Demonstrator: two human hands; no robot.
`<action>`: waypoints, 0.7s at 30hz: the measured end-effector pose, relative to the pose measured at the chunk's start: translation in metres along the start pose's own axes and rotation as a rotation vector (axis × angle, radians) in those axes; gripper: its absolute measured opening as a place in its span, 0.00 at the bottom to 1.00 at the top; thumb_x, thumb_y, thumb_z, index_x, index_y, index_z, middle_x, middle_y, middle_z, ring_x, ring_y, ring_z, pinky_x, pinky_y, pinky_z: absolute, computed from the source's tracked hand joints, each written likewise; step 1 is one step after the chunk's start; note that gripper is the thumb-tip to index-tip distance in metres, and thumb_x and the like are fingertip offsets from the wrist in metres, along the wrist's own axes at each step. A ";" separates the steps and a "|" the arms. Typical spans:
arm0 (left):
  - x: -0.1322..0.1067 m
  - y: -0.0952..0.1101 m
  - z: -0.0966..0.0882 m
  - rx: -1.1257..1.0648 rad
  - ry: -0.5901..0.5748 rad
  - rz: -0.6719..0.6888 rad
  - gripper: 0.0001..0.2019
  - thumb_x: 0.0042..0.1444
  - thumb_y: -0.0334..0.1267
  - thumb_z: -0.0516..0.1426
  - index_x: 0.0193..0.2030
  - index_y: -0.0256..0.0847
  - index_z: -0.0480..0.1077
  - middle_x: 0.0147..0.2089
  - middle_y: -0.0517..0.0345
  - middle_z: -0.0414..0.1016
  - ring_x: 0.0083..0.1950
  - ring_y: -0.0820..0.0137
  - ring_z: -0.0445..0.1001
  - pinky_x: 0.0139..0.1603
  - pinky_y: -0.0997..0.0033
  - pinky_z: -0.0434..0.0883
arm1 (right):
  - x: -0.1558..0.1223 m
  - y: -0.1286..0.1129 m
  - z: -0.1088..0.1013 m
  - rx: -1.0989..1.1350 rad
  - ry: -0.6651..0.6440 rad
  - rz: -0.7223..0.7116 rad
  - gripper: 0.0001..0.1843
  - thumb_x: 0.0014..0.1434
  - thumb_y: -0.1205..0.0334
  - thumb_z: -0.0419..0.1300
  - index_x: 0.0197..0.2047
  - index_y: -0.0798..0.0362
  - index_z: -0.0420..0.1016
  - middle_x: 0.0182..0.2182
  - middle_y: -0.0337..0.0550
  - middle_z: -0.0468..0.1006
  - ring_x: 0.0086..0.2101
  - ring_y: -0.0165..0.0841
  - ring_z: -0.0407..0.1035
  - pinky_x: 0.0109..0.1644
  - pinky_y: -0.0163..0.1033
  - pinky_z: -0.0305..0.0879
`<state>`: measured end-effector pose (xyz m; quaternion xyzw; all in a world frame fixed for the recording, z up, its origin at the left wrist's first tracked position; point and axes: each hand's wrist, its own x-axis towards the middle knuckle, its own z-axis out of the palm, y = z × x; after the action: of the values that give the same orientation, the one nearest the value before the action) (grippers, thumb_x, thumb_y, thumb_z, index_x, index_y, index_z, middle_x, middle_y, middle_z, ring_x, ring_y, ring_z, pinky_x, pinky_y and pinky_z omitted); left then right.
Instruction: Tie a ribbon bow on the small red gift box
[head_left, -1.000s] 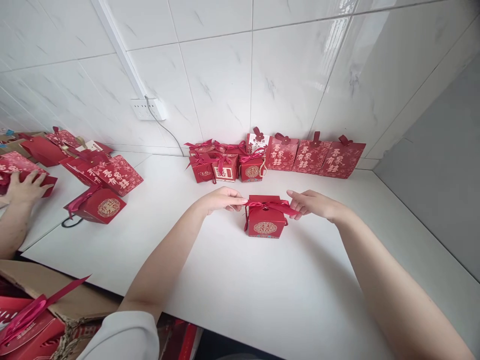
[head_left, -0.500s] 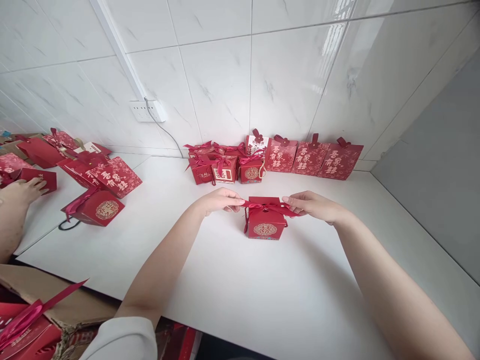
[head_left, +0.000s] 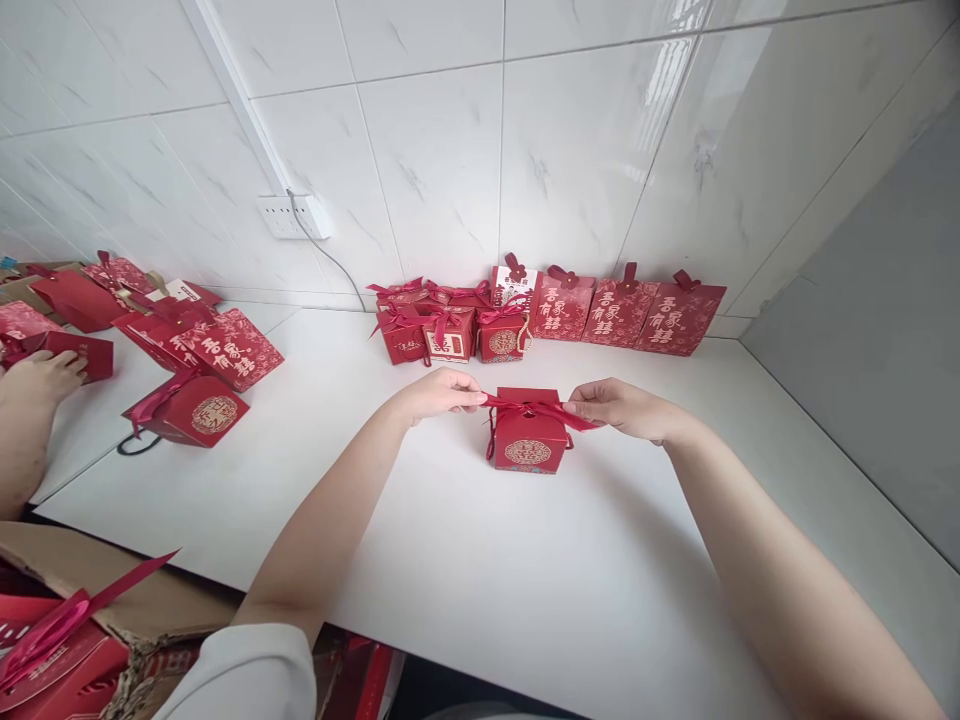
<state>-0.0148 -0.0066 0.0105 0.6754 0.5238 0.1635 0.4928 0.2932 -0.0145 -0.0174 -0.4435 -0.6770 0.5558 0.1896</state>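
A small red gift box (head_left: pixel 529 448) with a round gold emblem on its front stands upright on the white table (head_left: pixel 465 570). Across its top runs a red satin ribbon (head_left: pixel 525 407), knotted at the middle. My left hand (head_left: pixel 448 392) pinches the ribbon's left end between thumb and fingers. On the other side, my right hand (head_left: pixel 611 408) pinches the right end, and a loose tail hangs past the fingers. Both hands are apart from the box, and the ribbon is stretched between them. Dark red cords show at the box's sides.
Several ribboned boxes (head_left: pixel 450 335) and red flat-faced bags (head_left: pixel 628 310) line the wall. Left lie another box (head_left: pixel 202 408) and more bags (head_left: pixel 238 350). A co-worker's hand (head_left: pixel 46 378) holds a box at far left. An open carton (head_left: pixel 150 585) stands below the table edge.
The ribbon looks tauter and its knot tighter between my hands. Both hands keep their pinch, almost in place. The view has shifted slightly.
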 end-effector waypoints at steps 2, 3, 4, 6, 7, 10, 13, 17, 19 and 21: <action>0.000 0.001 0.002 -0.011 0.015 -0.020 0.21 0.49 0.58 0.63 0.36 0.41 0.76 0.39 0.56 0.76 0.42 0.68 0.73 0.46 0.68 0.65 | 0.000 -0.002 0.000 0.019 0.006 0.042 0.29 0.55 0.32 0.60 0.29 0.53 0.72 0.27 0.40 0.72 0.30 0.32 0.63 0.38 0.38 0.61; 0.000 0.001 0.003 -0.022 0.028 -0.033 0.22 0.49 0.60 0.62 0.37 0.41 0.76 0.41 0.56 0.77 0.43 0.68 0.73 0.46 0.68 0.66 | -0.001 -0.003 0.000 0.028 -0.003 0.077 0.31 0.56 0.31 0.58 0.30 0.54 0.74 0.29 0.43 0.75 0.32 0.34 0.67 0.41 0.39 0.64; 0.001 0.001 0.005 -0.035 0.039 -0.045 0.23 0.49 0.61 0.62 0.39 0.42 0.76 0.43 0.55 0.77 0.45 0.67 0.73 0.46 0.68 0.66 | -0.001 -0.004 0.000 0.034 -0.022 0.114 0.33 0.57 0.29 0.56 0.31 0.55 0.76 0.32 0.47 0.77 0.35 0.36 0.69 0.45 0.41 0.65; 0.002 0.000 0.008 -0.051 0.043 -0.058 0.25 0.48 0.63 0.61 0.41 0.43 0.77 0.45 0.54 0.77 0.46 0.66 0.74 0.47 0.68 0.66 | -0.001 -0.005 -0.001 0.039 -0.095 0.144 0.35 0.57 0.28 0.55 0.35 0.56 0.79 0.35 0.51 0.79 0.39 0.39 0.72 0.49 0.43 0.66; 0.003 0.000 0.009 -0.053 0.031 -0.055 0.26 0.48 0.63 0.62 0.41 0.42 0.77 0.45 0.53 0.77 0.46 0.66 0.73 0.47 0.68 0.66 | -0.001 -0.005 -0.001 0.042 -0.137 0.125 0.35 0.57 0.29 0.56 0.36 0.56 0.79 0.36 0.51 0.80 0.39 0.39 0.72 0.49 0.42 0.66; 0.004 0.000 0.009 -0.040 -0.027 -0.032 0.23 0.47 0.60 0.63 0.39 0.41 0.78 0.42 0.54 0.77 0.44 0.68 0.73 0.47 0.68 0.65 | -0.001 -0.003 -0.003 0.046 -0.174 0.023 0.28 0.56 0.34 0.61 0.34 0.55 0.78 0.32 0.44 0.77 0.35 0.34 0.68 0.44 0.39 0.64; 0.005 0.000 0.006 -0.027 -0.019 -0.024 0.21 0.48 0.57 0.64 0.38 0.41 0.78 0.40 0.55 0.77 0.42 0.69 0.72 0.47 0.68 0.65 | -0.001 0.000 -0.005 0.035 -0.120 -0.009 0.26 0.54 0.35 0.63 0.30 0.53 0.74 0.26 0.38 0.70 0.29 0.30 0.60 0.37 0.37 0.58; 0.006 0.001 0.006 -0.011 -0.007 -0.037 0.20 0.49 0.57 0.63 0.37 0.40 0.76 0.38 0.55 0.76 0.42 0.69 0.71 0.47 0.68 0.65 | 0.000 -0.001 -0.005 0.005 -0.093 -0.010 0.29 0.52 0.32 0.63 0.29 0.53 0.71 0.25 0.37 0.65 0.28 0.30 0.55 0.35 0.37 0.54; 0.006 0.002 0.007 -0.007 -0.010 -0.040 0.21 0.49 0.58 0.62 0.36 0.40 0.75 0.37 0.55 0.76 0.43 0.68 0.71 0.47 0.67 0.65 | -0.002 -0.004 -0.003 -0.002 -0.070 -0.025 0.30 0.52 0.30 0.61 0.29 0.52 0.70 0.25 0.37 0.64 0.28 0.30 0.54 0.35 0.38 0.54; 0.005 0.003 0.008 -0.005 -0.006 -0.043 0.22 0.49 0.59 0.62 0.37 0.40 0.75 0.37 0.55 0.76 0.43 0.68 0.72 0.48 0.67 0.66 | -0.005 -0.009 0.000 -0.003 -0.043 -0.038 0.30 0.53 0.30 0.61 0.27 0.52 0.67 0.24 0.36 0.62 0.27 0.30 0.53 0.34 0.38 0.53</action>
<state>-0.0051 -0.0058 0.0076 0.6633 0.5363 0.1520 0.4993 0.2925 -0.0181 -0.0077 -0.4187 -0.6903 0.5604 0.1849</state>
